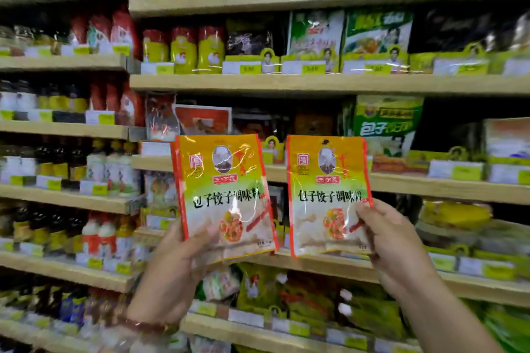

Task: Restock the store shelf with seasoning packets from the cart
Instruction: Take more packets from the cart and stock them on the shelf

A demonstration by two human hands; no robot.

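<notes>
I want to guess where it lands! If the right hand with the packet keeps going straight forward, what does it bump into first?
Probably the wooden shelf edge just behind the packet that the right hand holds, or the green packet standing above it. Depth is hard to judge here.

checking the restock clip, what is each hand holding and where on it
Left hand grips one seasoning packet by its bottom left corner; right hand pinches a second matching packet at its lower right edge.

Left hand (172, 264) fingers hidden behind left packet (223, 195); shelf goods, price tags (311, 67) blurred unreadable.
</notes>
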